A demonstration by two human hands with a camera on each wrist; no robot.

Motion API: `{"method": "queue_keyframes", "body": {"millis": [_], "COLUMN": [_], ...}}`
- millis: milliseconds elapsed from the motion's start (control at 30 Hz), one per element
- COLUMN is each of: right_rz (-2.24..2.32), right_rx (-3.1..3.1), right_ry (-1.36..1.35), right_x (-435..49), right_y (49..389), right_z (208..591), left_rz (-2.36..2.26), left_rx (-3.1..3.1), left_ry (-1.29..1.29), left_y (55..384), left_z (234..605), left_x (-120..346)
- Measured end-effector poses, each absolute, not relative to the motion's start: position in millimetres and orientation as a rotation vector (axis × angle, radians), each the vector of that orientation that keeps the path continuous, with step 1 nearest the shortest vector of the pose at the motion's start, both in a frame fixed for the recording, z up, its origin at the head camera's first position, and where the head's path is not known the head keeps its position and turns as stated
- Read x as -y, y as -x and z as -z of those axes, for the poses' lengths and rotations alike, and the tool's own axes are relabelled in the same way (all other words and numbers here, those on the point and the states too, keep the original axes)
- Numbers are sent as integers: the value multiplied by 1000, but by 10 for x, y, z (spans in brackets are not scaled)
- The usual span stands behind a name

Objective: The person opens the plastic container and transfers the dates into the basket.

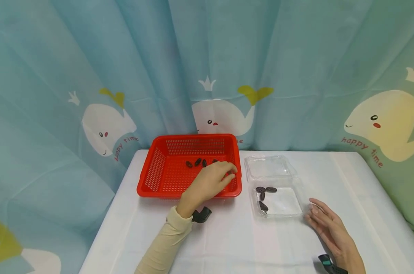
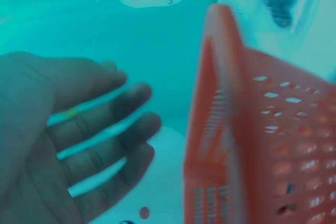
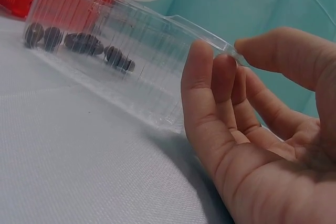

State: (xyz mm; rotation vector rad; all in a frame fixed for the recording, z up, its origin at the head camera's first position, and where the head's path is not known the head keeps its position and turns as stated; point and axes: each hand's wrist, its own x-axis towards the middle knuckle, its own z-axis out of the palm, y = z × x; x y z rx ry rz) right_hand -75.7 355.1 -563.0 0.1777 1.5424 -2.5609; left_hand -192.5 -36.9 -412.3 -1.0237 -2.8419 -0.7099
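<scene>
A red plastic basket (image 1: 172, 180) holds several dark brown dates (image 1: 198, 162). My left hand (image 1: 211, 179) is over its right front part, hiding some of the inside. In the left wrist view, that hand's fingers are spread and slightly bent beside the basket's wall, with no date visible in them. To the right stands a clear plastic box (image 1: 283, 203) with several dates (image 1: 271, 189) along its left and back sides. My right hand (image 1: 331, 230) holds the box at its near right corner, thumb and fingertips at the rim in the right wrist view.
The box's clear hinged lid (image 1: 268, 166) lies folded back behind it. Under everything is a table with a white cloth (image 1: 227, 239). A blue-green curtain (image 1: 296, 76) with printed whales hangs right behind the table's back edge and down its sides.
</scene>
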Motion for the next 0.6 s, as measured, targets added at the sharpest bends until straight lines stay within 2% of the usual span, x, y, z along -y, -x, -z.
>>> {"method": "queue_keyframes", "body": {"millis": [600], "right_rz": [2554], "right_rx": [-1594], "right_ry": [-266], "right_x": [-3522], "right_y": [762], "right_z": [5615], "left_rz": [411], "left_rx": [2650], "left_ry": [1500], "left_y": [1954], "left_z": [4322], "left_x": [-10]}}
